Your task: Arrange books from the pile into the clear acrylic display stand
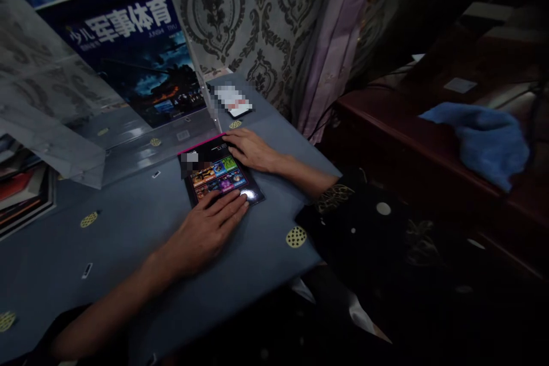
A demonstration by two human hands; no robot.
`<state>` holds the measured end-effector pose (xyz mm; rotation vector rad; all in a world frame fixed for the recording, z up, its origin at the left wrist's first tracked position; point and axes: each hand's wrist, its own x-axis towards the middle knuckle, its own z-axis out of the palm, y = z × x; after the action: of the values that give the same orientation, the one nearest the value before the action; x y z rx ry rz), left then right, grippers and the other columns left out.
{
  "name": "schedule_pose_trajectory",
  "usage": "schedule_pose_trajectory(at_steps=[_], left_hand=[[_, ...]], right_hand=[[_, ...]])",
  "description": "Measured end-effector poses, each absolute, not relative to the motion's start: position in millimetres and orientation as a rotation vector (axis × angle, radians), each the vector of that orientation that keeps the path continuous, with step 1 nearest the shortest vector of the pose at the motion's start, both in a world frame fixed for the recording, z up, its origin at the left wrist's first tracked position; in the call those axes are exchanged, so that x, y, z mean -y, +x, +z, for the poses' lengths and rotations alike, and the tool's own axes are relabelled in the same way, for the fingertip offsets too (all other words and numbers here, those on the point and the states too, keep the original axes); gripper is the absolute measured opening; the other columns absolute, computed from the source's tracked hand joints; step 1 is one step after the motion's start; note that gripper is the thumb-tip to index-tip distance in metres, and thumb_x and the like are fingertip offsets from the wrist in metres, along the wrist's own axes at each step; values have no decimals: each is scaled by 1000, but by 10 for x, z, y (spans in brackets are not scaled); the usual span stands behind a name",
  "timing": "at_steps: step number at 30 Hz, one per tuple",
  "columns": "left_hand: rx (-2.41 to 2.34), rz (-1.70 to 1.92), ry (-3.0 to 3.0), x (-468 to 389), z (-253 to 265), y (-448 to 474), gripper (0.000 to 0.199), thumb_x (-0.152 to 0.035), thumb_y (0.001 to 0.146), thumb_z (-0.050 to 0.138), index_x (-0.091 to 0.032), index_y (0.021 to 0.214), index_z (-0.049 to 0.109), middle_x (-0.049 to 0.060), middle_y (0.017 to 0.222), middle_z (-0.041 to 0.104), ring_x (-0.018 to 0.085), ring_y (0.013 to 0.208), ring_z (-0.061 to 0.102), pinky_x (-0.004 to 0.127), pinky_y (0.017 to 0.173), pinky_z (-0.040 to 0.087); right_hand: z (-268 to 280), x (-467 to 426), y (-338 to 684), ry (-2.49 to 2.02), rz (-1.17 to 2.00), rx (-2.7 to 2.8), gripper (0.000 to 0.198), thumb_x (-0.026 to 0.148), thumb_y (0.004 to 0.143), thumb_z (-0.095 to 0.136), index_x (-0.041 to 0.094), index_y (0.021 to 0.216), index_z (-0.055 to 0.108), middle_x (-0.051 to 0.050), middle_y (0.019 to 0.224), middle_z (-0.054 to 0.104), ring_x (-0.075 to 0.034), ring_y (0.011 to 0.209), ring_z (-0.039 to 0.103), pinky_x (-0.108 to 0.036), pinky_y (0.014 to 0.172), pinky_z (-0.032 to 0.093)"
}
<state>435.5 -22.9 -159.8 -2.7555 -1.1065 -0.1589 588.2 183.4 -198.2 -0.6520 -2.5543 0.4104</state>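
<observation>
A dark book or magazine [214, 170] with a pink edge and rows of small coloured pictures lies flat on the blue-grey tabletop [128, 240]. Across its near edge rests my left hand [214, 226], palm down with fingers stretched out. My right hand [253, 150] touches the far right corner, its fingers extended over the cover. Both hands lie on top of it, and neither grasps anything visible. The left hand hides part of the lower pictures.
Behind the book stands a clear acrylic rack [210, 103] holding a blue magazine [141, 57]. A phone [234, 100] lies beside the rack. Stacked books [26, 194] sit at the left. To the right, a blue cloth [484, 137] lies on a dark red surface [386, 126].
</observation>
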Motion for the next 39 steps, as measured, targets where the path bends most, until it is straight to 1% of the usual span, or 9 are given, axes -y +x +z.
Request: schedule_pose_trajectory(at_steps=[8,13,15,17,18,22,27,30,39], left_hand=[[1190,-163,-2686,645,-1543,4037,46,-5,96,38,-8,141,49,13,144,57,27,138,46,46,112,36],[1278,-213,-2641,835,-1583,3936,44,-4,96,38,-5,138,51,16,129,66,27,124,56,46,107,42],[1302,-253,-2622,866,-1589,3934,43,-4,96,39,-5,138,51,15,122,68,26,117,58,44,104,45],[1315,-283,-2615,876,-1589,3942,42,-5,96,40,-5,136,52,15,120,68,26,115,59,43,102,48],[1314,-294,-2617,875,-1587,3947,41,-5,96,40,-4,134,54,16,119,68,26,114,59,43,101,49],[1304,-319,-2622,870,-1577,3967,36,-9,97,42,-4,129,58,15,115,69,27,114,59,42,97,52],[1340,-372,-2608,887,-1604,3978,38,-8,97,41,-4,133,55,15,116,69,25,113,59,40,95,54],[1363,-407,-2608,897,-1638,3978,41,-7,97,40,-5,136,53,15,119,68,26,115,59,42,96,53],[1376,-429,-2583,898,-1627,3991,41,-11,99,39,-7,138,53,14,118,69,25,113,60,40,94,55]], right_hand=[[-2006,-1846,5889,-640,399,2563,41,23,99,43,11,134,58,-16,135,60,-30,129,51,-53,112,39],[-1920,-1708,5891,-690,357,2504,36,21,96,48,13,126,65,-16,134,62,-33,126,53,-57,107,42],[-1821,-1504,5860,-580,397,2517,32,20,96,49,14,121,68,-15,128,66,-32,121,57,-56,104,45],[-1725,-1231,5817,-304,559,2579,30,21,99,47,14,119,69,-12,120,71,-26,117,62,-48,105,47],[-1690,-1090,5797,-155,653,2615,31,22,100,46,14,119,69,-12,120,71,-24,119,62,-45,107,47],[-1659,-737,5741,93,762,2735,38,26,104,41,9,132,61,-14,140,60,-20,140,46,-39,118,38],[-1735,-949,5560,126,745,2866,42,26,105,38,14,143,52,-10,152,49,-17,149,32,-38,124,28],[-1789,-1198,5345,103,712,2885,42,25,105,39,14,143,51,-10,153,48,-18,149,32,-38,125,27],[-1801,-1581,4972,18,604,2873,44,29,103,45,12,143,52,-13,152,49,-22,148,35,-41,122,32]])
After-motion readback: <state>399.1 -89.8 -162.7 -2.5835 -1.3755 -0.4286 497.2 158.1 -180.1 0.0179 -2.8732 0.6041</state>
